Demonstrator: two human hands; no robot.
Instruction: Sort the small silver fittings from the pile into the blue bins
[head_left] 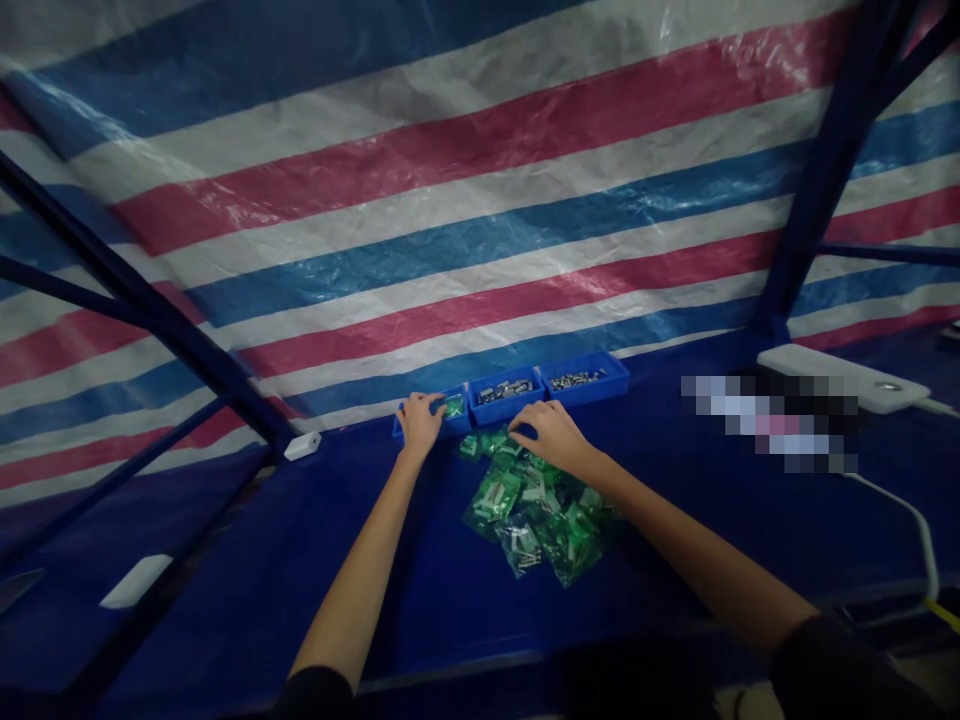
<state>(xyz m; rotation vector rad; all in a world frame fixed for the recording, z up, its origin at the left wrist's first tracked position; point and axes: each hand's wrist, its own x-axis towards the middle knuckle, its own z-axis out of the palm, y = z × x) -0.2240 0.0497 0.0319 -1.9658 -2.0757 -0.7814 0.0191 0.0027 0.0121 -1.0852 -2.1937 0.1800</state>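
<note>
My left hand (421, 422) is at the leftmost blue bin (455, 428), its fingers apart and bent over the bin's left part. A green packet (454, 405) lies inside that bin, beside my fingertips. Over the back of a heap of small green-tinted plastic bags (499, 492) hovers my right hand (556, 437). Its thumb and forefinger curve together into a ring, tips close to the bags; whatever sits between them is too small to make out. Several bags hold pale strips and small metal parts.
Beside the left bin stand a middle blue bin (506, 408) with metal pieces and a right blue bin (619, 380) with small metal parts. A white power strip (840, 375) with a cable lies right. A white adapter (302, 446) sits by the left frame post. Striped sheeting (480, 250) hangs behind.
</note>
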